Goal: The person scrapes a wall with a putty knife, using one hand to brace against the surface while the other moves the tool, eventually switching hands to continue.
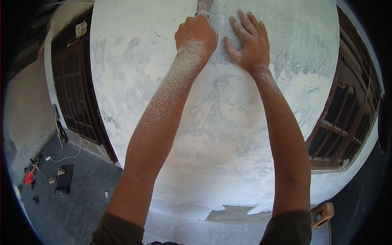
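Observation:
At the top centre, my left hand [197, 32] is closed round the handle of a scraper [206, 5], its index finger stretched along the tool. The scraper's end is cut off by the frame's upper edge. White dust covers my left forearm. To the right, my right hand [252, 47] lies with fingers spread against the patchy white and grey wall [220, 102] and holds nothing. Dust also marks its fingertips and wrist. Cracks and uneven plaster show on the wall between and below my arms.
A brown door [73, 81] stands at the left, a wooden window [343, 118] at the right. On the dark floor [85, 204] lie sandals [61, 171], a black mat [65, 183], a white cable [69, 157] and a red item [28, 178]. A yellowish tool [322, 214] is at lower right.

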Demonstrator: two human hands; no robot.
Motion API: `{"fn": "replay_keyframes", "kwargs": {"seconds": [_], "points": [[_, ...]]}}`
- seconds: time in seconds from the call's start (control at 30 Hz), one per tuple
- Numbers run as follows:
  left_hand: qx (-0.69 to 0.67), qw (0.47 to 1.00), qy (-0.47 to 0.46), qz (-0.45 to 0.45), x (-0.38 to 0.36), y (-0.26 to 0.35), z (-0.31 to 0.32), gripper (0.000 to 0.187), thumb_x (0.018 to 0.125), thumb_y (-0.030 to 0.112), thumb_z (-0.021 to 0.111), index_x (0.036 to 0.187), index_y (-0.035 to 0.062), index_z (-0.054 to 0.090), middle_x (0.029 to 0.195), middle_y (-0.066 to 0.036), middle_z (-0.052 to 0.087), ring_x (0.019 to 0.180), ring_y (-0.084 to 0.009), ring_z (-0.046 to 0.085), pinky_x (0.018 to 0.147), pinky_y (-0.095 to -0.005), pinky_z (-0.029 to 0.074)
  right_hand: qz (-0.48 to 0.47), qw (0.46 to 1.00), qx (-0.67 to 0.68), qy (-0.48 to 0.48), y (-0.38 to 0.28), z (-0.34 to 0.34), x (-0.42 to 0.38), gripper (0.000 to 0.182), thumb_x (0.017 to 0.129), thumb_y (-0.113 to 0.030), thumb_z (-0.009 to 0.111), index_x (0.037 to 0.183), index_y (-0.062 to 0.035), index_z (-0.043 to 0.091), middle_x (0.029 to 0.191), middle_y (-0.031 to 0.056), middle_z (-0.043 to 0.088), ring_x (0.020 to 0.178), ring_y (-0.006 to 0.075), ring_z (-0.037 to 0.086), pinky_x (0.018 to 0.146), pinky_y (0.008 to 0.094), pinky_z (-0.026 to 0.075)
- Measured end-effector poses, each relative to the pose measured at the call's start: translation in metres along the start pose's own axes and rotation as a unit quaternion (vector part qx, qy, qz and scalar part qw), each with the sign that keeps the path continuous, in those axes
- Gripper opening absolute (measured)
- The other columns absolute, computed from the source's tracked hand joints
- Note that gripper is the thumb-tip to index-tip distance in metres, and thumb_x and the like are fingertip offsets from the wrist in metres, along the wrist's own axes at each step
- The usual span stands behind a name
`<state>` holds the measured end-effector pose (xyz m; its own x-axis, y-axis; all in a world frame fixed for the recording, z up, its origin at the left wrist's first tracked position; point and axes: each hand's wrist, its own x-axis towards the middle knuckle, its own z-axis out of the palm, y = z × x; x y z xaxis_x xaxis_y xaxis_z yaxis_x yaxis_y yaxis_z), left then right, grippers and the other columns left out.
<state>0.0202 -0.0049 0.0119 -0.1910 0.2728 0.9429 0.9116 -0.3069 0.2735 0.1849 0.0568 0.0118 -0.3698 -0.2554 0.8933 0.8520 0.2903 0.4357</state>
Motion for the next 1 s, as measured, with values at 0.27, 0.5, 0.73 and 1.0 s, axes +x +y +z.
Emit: {"fn": "replay_keyframes", "kwargs": {"seconds": [0.27,0.5,0.73,1.0], "points": [[-0.027,0.999,-0.028,-0.026,-0.012,-0.001,0.003,0.054,0.101,0.026,0.049,0.153,0.0152,0.040,0.099,-0.026,0.070,0.097,-0.0400,0.071,0.087,-0.0503,0.057,0.011,0.999,-0.026,-0.028,0.001,0.005,-0.001,0.064,0.085,-0.051,0.067,0.143,-0.0269,0.056,0.157,0.0035,0.042,0.148,0.0254,0.032,0.125,0.0474,0.016],[-0.018,0.994,-0.088,-0.063,-0.043,0.002,-0.001,0.054,0.101,0.028,0.050,0.152,0.0142,0.041,0.102,-0.025,0.070,0.100,-0.0406,0.070,0.089,-0.0513,0.056,0.014,1.000,-0.005,-0.024,-0.003,0.002,-0.004,0.061,0.085,-0.048,0.067,0.141,-0.0236,0.058,0.155,0.0045,0.045,0.148,0.0247,0.033,0.125,0.0474,0.017],[-0.011,0.998,-0.052,-0.022,0.014,0.004,-0.012,0.055,0.098,0.028,0.052,0.151,0.0132,0.043,0.109,-0.026,0.069,0.106,-0.0408,0.068,0.092,-0.0508,0.055,0.008,1.000,-0.008,-0.017,-0.001,0.001,-0.002,0.061,0.085,-0.049,0.067,0.140,-0.0224,0.060,0.155,0.0047,0.046,0.148,0.0245,0.034,0.125,0.0463,0.018],[-0.005,0.999,-0.028,-0.029,0.010,0.005,-0.006,0.054,0.100,0.026,0.050,0.151,0.0152,0.042,0.107,-0.024,0.070,0.104,-0.0413,0.068,0.091,-0.0507,0.056,0.010,1.000,-0.009,-0.023,-0.001,0.001,-0.001,0.059,0.086,-0.049,0.066,0.139,-0.0224,0.060,0.154,0.0050,0.046,0.147,0.0246,0.034,0.125,0.0470,0.017]]}}
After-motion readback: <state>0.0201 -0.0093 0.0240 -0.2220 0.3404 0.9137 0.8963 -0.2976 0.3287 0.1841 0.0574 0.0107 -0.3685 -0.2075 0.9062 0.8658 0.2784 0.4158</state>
